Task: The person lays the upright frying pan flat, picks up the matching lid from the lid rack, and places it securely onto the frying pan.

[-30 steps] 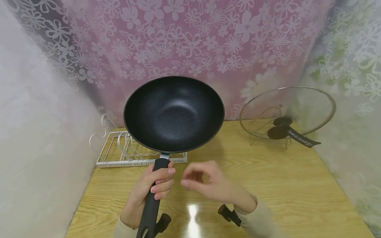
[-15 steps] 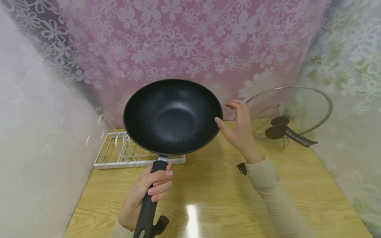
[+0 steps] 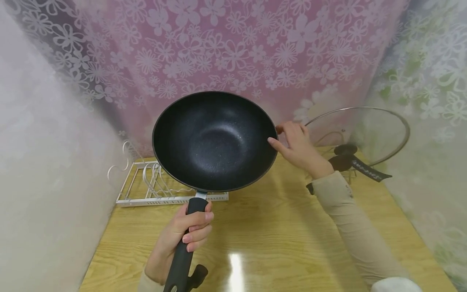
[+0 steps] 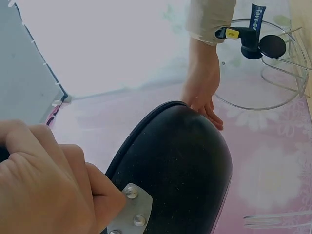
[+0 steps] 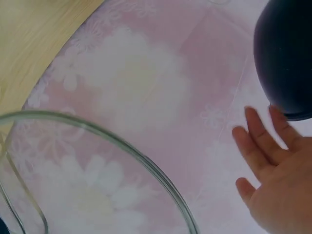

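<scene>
My left hand grips the black handle of a deep black wok, raised above the table and tilted so its inside faces me. My right hand is at the wok's right rim, thumb on the inner side and fingers behind the outer side. Several of those fingers stretch out beside the wok's dark outer wall in the right wrist view. Seen from the left wrist, a riveted metal bracket joins the handle to the wok's outside.
A white wire rack stands behind the wok at left. At right, a glass lid with a black knob and tag leans upright in a thin wire stand. Beneath is a wood-grain table; a pink flowered curtain closes the back.
My right hand has moved from near the handle up and right to the wok's right rim, where thumb and fingers now straddle it. The left hand keeps its grip; the wok has barely shifted.
</scene>
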Demonstrator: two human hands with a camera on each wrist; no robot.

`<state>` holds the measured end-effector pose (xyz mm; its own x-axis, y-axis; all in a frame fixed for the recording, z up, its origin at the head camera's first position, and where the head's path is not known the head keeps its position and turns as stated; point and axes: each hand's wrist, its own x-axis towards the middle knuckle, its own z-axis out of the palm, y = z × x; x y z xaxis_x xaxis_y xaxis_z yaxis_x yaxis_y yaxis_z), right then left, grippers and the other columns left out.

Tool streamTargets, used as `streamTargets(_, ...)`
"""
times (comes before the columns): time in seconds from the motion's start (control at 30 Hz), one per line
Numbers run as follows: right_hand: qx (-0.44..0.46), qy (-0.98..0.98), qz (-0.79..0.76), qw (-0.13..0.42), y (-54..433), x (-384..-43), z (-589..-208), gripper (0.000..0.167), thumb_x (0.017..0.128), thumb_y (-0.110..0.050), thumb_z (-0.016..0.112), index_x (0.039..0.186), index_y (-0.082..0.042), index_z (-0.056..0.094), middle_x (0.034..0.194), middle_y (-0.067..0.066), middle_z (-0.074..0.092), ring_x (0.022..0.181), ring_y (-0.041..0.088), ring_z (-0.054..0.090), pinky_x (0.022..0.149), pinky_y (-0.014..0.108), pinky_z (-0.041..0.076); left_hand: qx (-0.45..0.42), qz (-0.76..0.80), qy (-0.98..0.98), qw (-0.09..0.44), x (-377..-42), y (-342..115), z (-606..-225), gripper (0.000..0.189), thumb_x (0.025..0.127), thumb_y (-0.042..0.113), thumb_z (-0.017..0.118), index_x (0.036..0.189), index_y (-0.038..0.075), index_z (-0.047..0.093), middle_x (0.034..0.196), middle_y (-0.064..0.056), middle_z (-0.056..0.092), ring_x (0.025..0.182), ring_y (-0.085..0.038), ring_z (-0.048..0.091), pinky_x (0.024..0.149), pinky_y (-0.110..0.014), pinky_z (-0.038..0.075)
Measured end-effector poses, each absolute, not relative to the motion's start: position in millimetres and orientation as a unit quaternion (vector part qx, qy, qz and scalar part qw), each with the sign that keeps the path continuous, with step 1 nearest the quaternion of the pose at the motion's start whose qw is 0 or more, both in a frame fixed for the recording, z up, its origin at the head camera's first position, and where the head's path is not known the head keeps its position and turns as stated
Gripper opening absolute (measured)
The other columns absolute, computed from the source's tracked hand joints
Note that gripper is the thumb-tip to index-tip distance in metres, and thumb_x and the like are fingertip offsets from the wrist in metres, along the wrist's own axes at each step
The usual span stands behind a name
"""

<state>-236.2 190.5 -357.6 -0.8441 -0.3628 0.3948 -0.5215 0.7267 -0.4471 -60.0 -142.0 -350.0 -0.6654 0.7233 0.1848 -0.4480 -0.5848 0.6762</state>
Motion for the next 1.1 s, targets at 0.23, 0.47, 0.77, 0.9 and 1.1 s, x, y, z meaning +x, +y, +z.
streamTargets(0.23,0.277,-0.924,0.233,0.125,192.9,-235.0,-349.7,0.031,0.1,-0.034,0.052,0.103,-0.004,0.047,0.091,0.008,0.045,0.094,0.029,0.041,0.104,0.056,0.017,0.221,0.86,0.298,0.349,-60.8,-141.1,-349.5,0.025,0.1,-0.005,0.032,0.101,0.009,0.052,0.062,0.001,0.022,0.044,-0.003,0.027,0.046,-0.009,0.044)
streamTargets(0.47,0.28,-0.917,0.263,0.107,200.5,-226.5,-350.1,0.021,0.092,-0.018,0.056,0.101,-0.002,0.046,0.091,0.011,0.045,0.092,0.031,0.039,0.094,0.053,0.021,0.229,0.849,0.3,0.37,-63.2,-142.3,-348.4,0.025,0.1,-0.005,0.029,0.098,0.009,0.05,0.061,0.002,0.022,0.043,-0.003,0.026,0.046,-0.009,0.044)
streamTargets(0.77,0.252,-0.911,0.308,0.106,212.3,-206.1,-346.1,0.026,0.087,-0.011,0.055,0.107,0.004,0.048,0.104,0.02,0.049,0.105,0.039,0.04,0.099,0.06,0.019,0.245,0.825,0.317,0.399,-65.4,-142.0,-345.3,0.023,0.102,0.001,0.027,0.092,0.011,0.046,0.059,0.003,0.024,0.041,-0.003,0.027,0.042,-0.01,0.039)
streamTargets(0.9,0.245,-0.906,0.324,0.121,217.6,-192.6,-343.6,0.02,0.086,-0.009,0.055,0.1,0.003,0.047,0.1,0.02,0.048,0.099,0.038,0.04,0.095,0.059,0.022,0.245,0.822,0.306,0.413,-64.9,-141.6,-344.5,0.026,0.103,0.001,0.023,0.092,0.01,0.046,0.061,0.003,0.026,0.043,-0.001,0.032,0.044,-0.009,0.042)
streamTargets(1.1,0.233,-0.898,0.34,0.155,225.3,-174.2,-344.8,0.017,0.083,-0.009,0.053,0.094,0.002,0.045,0.095,0.019,0.045,0.093,0.035,0.038,0.087,0.054,0.026,0.246,0.814,0.297,0.434,-63.8,-139.5,-343.9,0.034,0.105,0.003,0.017,0.083,0.012,0.042,0.062,0.004,0.027,0.045,0.002,0.037,0.044,-0.009,0.044)
